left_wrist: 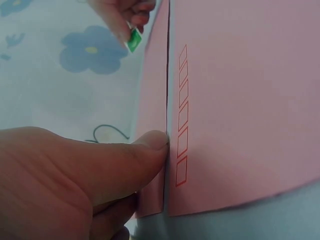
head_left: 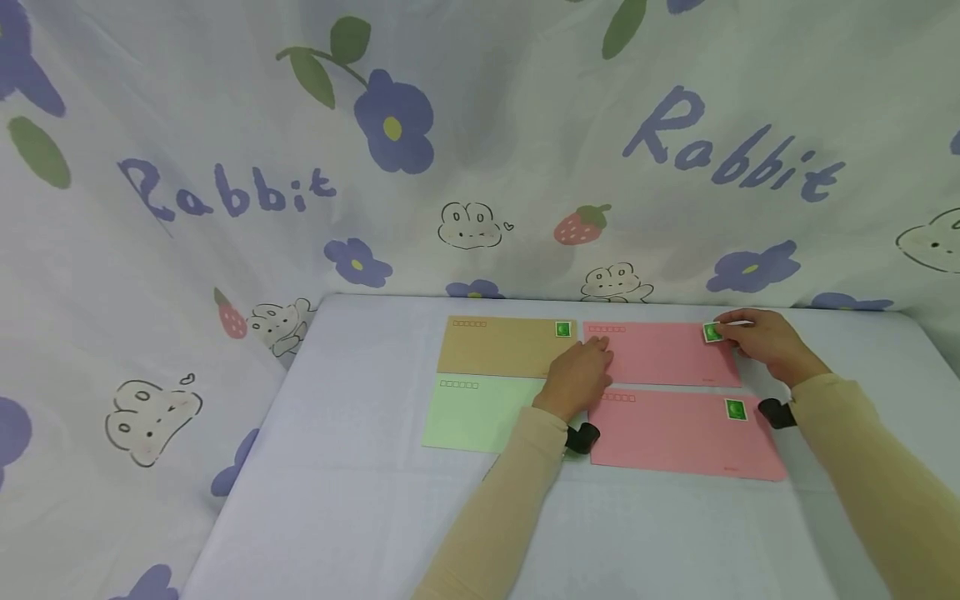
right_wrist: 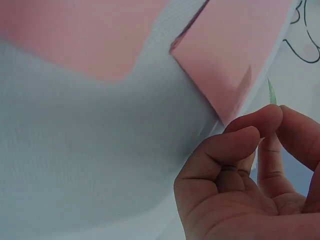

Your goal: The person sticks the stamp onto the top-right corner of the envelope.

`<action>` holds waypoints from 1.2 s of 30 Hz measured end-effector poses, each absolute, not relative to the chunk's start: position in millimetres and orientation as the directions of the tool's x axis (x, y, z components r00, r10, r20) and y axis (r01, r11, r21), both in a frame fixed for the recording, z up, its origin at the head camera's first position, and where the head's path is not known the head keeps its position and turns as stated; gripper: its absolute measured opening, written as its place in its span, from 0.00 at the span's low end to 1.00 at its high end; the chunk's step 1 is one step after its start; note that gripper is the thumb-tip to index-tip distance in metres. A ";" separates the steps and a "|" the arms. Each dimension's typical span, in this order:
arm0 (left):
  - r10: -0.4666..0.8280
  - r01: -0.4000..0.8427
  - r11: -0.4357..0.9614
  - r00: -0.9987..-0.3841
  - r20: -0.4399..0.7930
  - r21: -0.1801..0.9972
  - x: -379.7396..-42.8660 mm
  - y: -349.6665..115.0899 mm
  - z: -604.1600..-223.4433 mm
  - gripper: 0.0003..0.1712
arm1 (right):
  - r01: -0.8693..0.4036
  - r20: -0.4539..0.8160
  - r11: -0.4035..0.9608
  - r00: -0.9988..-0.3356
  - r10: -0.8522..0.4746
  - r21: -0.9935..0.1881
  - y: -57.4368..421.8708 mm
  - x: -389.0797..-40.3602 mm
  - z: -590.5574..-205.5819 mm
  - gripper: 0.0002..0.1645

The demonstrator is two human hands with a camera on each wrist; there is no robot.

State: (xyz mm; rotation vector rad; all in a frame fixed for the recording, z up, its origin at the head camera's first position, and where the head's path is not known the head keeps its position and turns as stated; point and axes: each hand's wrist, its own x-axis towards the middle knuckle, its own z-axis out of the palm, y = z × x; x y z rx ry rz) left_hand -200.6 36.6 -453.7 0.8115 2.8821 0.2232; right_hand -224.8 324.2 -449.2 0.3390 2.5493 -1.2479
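Between thumb and fingertips, my right hand [head_left: 772,342] pinches a small green stamp [head_left: 712,332] with a white border. It is at the top right corner of the upper pink envelope [head_left: 660,354]; in the right wrist view the stamp [right_wrist: 271,91] shows edge-on, sticking up from the fingertips. My left hand [head_left: 577,375] rests at that envelope's left end. Seen in the left wrist view, its thumb [left_wrist: 152,140] lies at the envelope's lower edge, beside the gap to the lower pink envelope [left_wrist: 250,100]. That lower envelope bears a green stamp [head_left: 736,410] at its top right.
A tan envelope [head_left: 502,348] with a green stamp [head_left: 563,330] lies to the left. Below it is a pale green envelope [head_left: 472,417], its right part hidden by my left hand and sleeve. A white cloth covers the table [head_left: 337,517]; a printed curtain [head_left: 510,125] hangs behind.
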 end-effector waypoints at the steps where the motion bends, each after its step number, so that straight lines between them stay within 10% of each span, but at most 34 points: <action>1: 0.527 0.507 0.843 -0.845 -0.092 0.177 -200.6 36.7 -453.7 0.24 | 0.326 -0.347 0.604 -0.934 0.087 -0.727 324.4 -225.0 -449.2 0.33; 36: 0.519 0.498 0.852 -0.846 -0.124 0.162 -203.4 38.2 -456.4 0.25 | 0.293 -0.337 0.627 -0.940 0.051 -0.722 330.5 -236.3 -454.0 0.27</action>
